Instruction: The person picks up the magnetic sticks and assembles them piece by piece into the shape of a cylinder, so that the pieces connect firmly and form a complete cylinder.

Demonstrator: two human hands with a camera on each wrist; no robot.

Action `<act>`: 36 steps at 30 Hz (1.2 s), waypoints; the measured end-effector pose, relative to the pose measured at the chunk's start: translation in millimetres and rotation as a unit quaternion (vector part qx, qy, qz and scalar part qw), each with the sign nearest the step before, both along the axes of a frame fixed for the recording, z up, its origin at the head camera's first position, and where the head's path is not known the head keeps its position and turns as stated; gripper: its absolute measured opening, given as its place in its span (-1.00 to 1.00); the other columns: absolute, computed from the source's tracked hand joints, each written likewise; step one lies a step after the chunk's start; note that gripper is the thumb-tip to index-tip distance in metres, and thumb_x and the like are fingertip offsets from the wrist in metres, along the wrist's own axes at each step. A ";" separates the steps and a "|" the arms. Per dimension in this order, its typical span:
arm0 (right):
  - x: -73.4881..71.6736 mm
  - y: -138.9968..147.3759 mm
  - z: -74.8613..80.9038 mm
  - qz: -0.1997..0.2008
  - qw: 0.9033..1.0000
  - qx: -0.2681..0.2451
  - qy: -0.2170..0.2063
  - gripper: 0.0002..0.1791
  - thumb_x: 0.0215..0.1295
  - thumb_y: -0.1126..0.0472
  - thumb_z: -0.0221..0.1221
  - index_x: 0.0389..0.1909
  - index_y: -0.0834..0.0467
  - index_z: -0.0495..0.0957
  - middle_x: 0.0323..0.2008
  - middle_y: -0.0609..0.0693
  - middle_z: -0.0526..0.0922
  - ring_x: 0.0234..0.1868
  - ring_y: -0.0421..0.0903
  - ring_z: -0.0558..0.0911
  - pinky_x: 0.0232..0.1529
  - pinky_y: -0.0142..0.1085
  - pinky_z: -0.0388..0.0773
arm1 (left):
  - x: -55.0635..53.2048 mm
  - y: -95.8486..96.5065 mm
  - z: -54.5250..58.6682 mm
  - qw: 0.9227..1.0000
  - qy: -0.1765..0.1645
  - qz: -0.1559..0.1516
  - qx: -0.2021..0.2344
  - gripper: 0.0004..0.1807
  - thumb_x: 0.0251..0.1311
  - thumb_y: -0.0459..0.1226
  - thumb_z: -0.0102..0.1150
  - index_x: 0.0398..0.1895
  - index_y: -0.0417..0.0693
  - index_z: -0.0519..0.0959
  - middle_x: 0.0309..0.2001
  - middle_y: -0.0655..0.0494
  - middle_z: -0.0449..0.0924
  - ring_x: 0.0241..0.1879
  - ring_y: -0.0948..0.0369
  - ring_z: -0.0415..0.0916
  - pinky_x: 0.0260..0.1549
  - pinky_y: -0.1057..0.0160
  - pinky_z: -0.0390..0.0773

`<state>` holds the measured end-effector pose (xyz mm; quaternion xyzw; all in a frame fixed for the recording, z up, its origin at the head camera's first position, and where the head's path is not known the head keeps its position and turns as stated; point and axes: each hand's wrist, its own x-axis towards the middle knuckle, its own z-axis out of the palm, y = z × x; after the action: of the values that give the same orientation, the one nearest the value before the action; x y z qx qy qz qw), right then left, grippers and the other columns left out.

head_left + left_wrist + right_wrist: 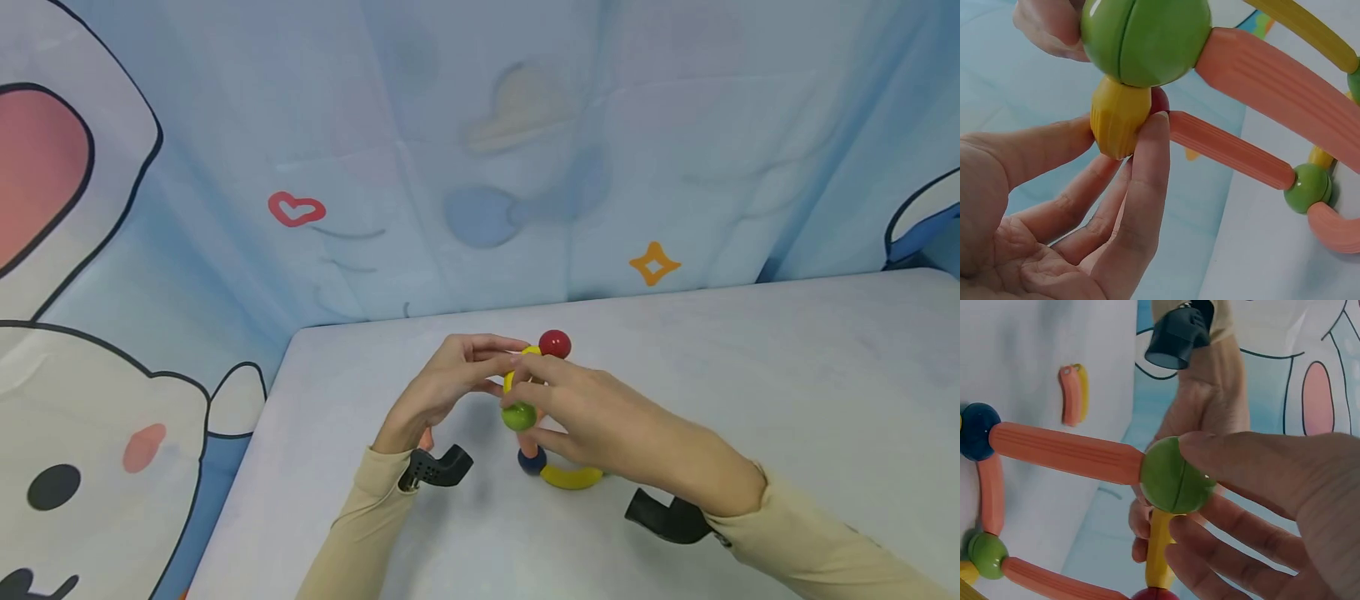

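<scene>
Yellow rod (1120,119): at twelve o'clock of green ball (519,417), head view; pinched by left hand (448,379), thumb to finger. Green ball: held by right hand (596,410), thumb opposing fingers. Both likely light, stiff, smooth; grasp rod mid-length, ball across its widest part.

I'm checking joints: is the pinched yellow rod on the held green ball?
On: both wrist views show yellow rod and green ball touching.
</scene>
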<state>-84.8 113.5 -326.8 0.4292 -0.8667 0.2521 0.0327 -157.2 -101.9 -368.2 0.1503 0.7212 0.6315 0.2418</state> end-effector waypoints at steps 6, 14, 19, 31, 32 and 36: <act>1.3 -2.1 -4.1 -0.014 1.000 -0.006 -0.005 -0.61 0.13 0.30 0.56 -0.01 0.13 0.71 0.02 -0.01 0.57 -0.22 -0.20 0.67 -0.20 -0.30 0.69 | 0.1 -0.8 0.2 1.000 0.002 -0.007 0.000 -0.62 0.45 -0.34 0.21 0.25 -0.34 0.60 0.02 -0.11 0.76 -0.14 0.21 0.68 -0.12 0.17 0.72; -2.2 14.9 3.1 -0.035 0.997 -0.062 -0.036 -0.73 0.33 0.27 0.42 0.00 -0.06 0.70 -0.04 -0.23 0.55 -0.20 -0.31 0.58 -0.21 -0.32 0.62 | 1.5 -1.0 -1.4 1.000 -0.007 -0.013 0.008 -0.62 0.43 -0.33 0.24 0.24 -0.30 0.61 -0.02 -0.06 0.75 -0.13 0.20 0.69 -0.12 0.16 0.73; -12.9 41.3 7.2 -0.075 0.992 -0.093 -0.029 -0.75 0.34 0.27 0.41 -0.01 -0.02 0.71 -0.06 -0.22 0.59 -0.13 -0.24 0.60 -0.17 -0.27 0.64 | 3.1 -1.5 -3.1 1.000 -0.010 -0.011 -0.002 -0.61 0.43 -0.31 0.26 0.26 -0.25 0.60 -0.14 0.00 0.73 -0.14 0.19 0.67 -0.12 0.16 0.72; -54.1 103.6 -51.3 -0.161 0.959 -0.136 -0.192 -0.80 0.52 0.27 0.23 0.07 0.15 0.66 0.08 0.07 0.66 -0.04 -0.17 0.63 -0.07 -0.40 0.62 | 11.8 -2.4 -18.7 1.000 0.007 0.016 -0.023 -0.53 0.63 -0.09 0.00 0.43 -0.13 0.48 0.25 -0.10 0.56 0.10 0.04 0.58 0.02 0.10 0.71; -56.1 105.0 -59.8 -0.155 0.956 -0.130 -0.213 -0.79 0.53 0.27 0.22 0.09 0.17 0.65 0.09 0.10 0.66 -0.02 -0.13 0.63 -0.06 -0.36 0.64 | 14.7 -3.0 -22.9 0.999 0.014 0.023 -0.030 -0.52 0.64 -0.09 -0.03 0.43 -0.14 0.47 0.27 -0.08 0.55 0.11 0.04 0.58 0.02 0.10 0.71; -61.1 107.2 -86.3 -0.126 0.945 -0.121 -0.275 -0.74 0.51 0.31 0.22 0.14 0.26 0.61 0.15 0.18 0.64 0.01 -0.01 0.65 -0.03 -0.32 0.65 | 30.2 -5.3 -43.4 0.995 0.055 0.031 -0.082 -0.55 0.63 -0.20 -0.08 0.43 -0.21 0.44 0.27 -0.12 0.53 0.10 0.03 0.62 0.06 0.09 0.69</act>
<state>-145.9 220.7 -413.1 0.2235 -0.8519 0.4572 -0.1236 -127.0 -107.3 -411.6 0.1422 0.7870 0.5683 0.1933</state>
